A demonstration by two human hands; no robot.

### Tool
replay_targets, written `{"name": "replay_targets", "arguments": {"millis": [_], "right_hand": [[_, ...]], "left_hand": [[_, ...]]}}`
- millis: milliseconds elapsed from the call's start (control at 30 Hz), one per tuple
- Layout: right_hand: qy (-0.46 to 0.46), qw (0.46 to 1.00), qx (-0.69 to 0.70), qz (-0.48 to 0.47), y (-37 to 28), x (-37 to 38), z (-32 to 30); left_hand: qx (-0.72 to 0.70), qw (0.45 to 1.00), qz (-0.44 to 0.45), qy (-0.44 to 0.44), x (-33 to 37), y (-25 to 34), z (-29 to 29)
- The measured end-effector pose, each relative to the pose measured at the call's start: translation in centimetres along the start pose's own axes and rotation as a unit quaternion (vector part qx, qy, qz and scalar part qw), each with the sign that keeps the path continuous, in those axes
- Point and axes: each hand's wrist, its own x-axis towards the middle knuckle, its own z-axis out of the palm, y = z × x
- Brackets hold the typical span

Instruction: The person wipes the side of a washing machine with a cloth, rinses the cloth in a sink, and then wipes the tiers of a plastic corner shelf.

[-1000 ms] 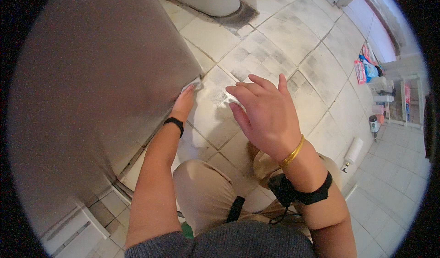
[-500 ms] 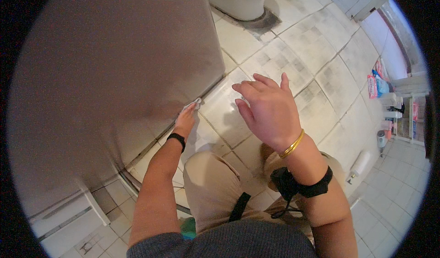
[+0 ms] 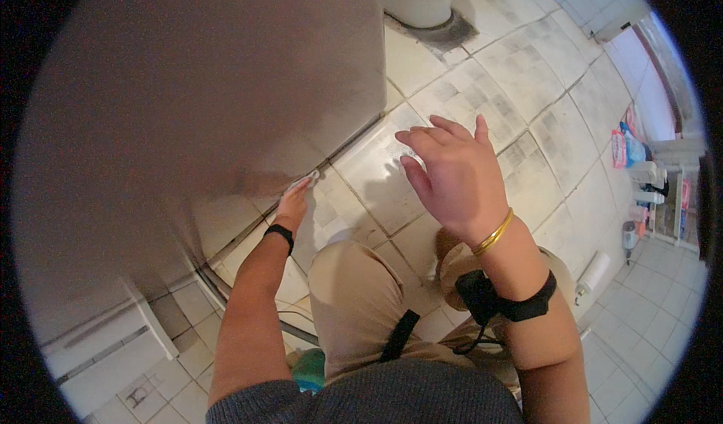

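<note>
So closest up is the right hand (image 3: pixel 463 183), hanging in the air above the floor with a gold bracelet (image 3: pixel 493 232) on the wrist: that grip's loose, fingers lightly curled and spread apart, thumb well away from them, just air in between. Below it is a bent knee (image 3: pixel 350 281) in tan trousers. A bit further down, the left hand (image 3: pixel 292 204), black band (image 3: pixel 280 237) on the wrist, has its grip closed on a small white cloth (image 3: pixel 313 175), fingers stretched out and together. Can't tell how hard it's squeezing. The cloth pokes out past the fingertips, right along the bottom edge of a big grey-brown panel (image 3: pixel 226 85), where it meets the smudgy tile floor (image 3: pixel 422 62). Over to the right there's a white bottle (image 3: pixel 595 273) on its side, then a white rack (image 3: pixel 674 228), and farther off the toilet base (image 3: pixel 425 6), beyond the panel's corner.
</note>
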Motion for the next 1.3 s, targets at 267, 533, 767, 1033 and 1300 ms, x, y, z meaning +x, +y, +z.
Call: {"name": "replay_targets", "arguments": {"millis": [267, 533, 767, 1033, 1300], "right_hand": [[0.002, 0.999, 0.009, -0.03, -1.4, -0.1, 1.9], [0.004, 0.998, 0.006, -0.061, -2.3, 1.3, 2.7], [-0.005, 0.998, 0.004, -0.068, -2.2, 1.6, 3.2], [-0.015, 0.997, -0.007, -0.082, -3.5, 1.5, 4.3], [-0.012, 0.996, 0.007, -0.093, -4.3, 2.2, 3.9]], "left_hand": [[0.017, 0.995, -0.079, 0.061, 5.1, -0.4, -3.4], [0.007, 0.999, -0.031, -0.019, -2.7, 2.3, 4.1], [-0.043, 0.996, -0.069, -0.028, -3.8, 4.2, 6.3], [-0.112, 0.985, -0.13, 0.038, -3.6, 2.4, 1.5], [-0.08, 0.983, -0.147, -0.073, -9.4, 8.9, 15.1]]}}
